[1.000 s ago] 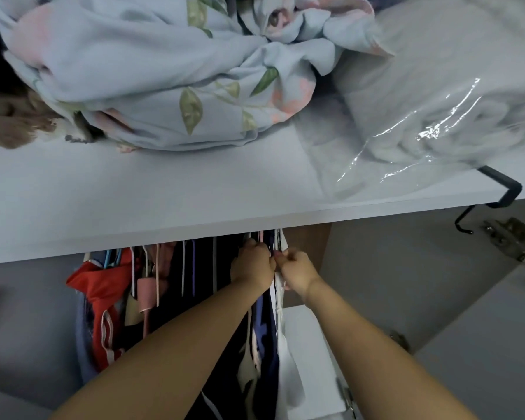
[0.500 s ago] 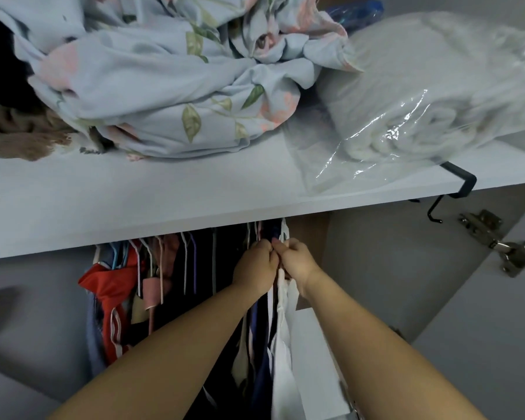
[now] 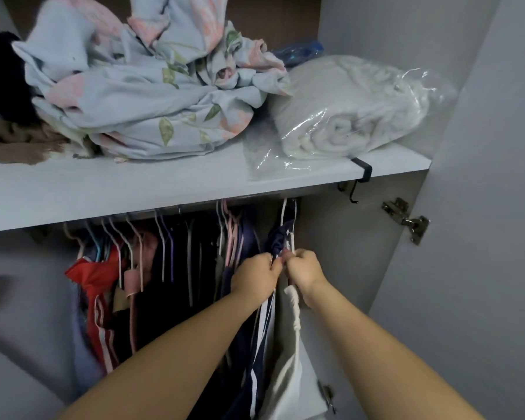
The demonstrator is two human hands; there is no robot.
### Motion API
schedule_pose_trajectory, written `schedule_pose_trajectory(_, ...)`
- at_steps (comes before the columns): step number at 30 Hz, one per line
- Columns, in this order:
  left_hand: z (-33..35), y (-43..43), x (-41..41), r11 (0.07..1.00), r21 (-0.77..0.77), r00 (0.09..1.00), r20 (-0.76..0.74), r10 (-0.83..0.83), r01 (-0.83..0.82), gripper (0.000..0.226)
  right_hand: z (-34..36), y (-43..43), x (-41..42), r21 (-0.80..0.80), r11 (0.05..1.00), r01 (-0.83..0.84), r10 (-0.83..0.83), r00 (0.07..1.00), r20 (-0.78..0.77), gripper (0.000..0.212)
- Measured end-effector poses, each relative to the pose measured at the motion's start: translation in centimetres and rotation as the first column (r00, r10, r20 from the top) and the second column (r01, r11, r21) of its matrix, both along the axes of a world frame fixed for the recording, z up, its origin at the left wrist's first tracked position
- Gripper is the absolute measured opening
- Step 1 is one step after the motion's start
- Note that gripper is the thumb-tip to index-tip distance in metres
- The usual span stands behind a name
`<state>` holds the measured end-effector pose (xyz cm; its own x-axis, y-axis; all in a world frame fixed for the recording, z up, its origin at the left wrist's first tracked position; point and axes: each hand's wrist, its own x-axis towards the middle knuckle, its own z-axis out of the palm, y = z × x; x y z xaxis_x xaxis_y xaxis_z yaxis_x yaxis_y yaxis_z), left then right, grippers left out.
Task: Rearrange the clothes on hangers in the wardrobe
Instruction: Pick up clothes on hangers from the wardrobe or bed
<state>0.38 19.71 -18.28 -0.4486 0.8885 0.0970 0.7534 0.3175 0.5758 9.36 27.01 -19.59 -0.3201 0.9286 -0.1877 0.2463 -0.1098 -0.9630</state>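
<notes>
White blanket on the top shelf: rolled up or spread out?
Rolled up. The white blanket shows a spiral end inside a clear plastic bag on the shelf.

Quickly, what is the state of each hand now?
Left hand: closed, gripping the navy garment.
Right hand: closed, pinching the same garment.

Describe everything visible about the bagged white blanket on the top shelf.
The white blanket looks soft and fleecy, and is rolled so its spiral end faces the front. It sits inside a crinkled clear plastic bag, whose loose flap spreads flat to the left. It lies on its side at the right end of the upper shelf, close to the wardrobe's side wall. Its left side meets the floral bedding. A black hook clips the shelf edge just below it.
</notes>
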Motion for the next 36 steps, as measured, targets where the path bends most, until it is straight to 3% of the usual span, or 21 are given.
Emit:
schedule_pose_trajectory(6,0.3,-4.7,8.9,0.998,-0.059,0.996,-0.083,-0.042,0.037,0.037,0.0,-4.7,9.5,0.027,0.999,0.045,-0.048,0.989,0.14,0.045)
schedule_pose_trajectory(11,0.2,-9.0,14.1,0.996,-0.082,0.986,-0.159,-0.059,0.046,0.033,0.3,-9.7,15.8,0.016,0.996,0.085,-0.086,0.985,0.148,0.045)
schedule_pose_trajectory(21,-2.5,-14.9,23.7,0.953,-0.179,0.964,-0.055,-0.259,0.246,0.033,-1.7,-18.8,26.5,-0.139,0.985,0.099,-0.077,0.984,0.158,0.042)
schedule_pose_trajectory(31,-6.7,-23.2,31.1,0.848,-0.178,0.867,0.098,-0.489,0.499,0.035,-4.4,-30.7,32.7,-0.198,0.913,0.356,-0.322,0.929,0.183,0.054)
schedule_pose_trajectory(36,-7.8,-27.6,34.7,0.747,-0.171,0.766,0.164,-0.621,0.642,0.033,-5.1,-37.4,36.1,-0.206,0.856,0.474,-0.444,0.879,0.177,0.056)
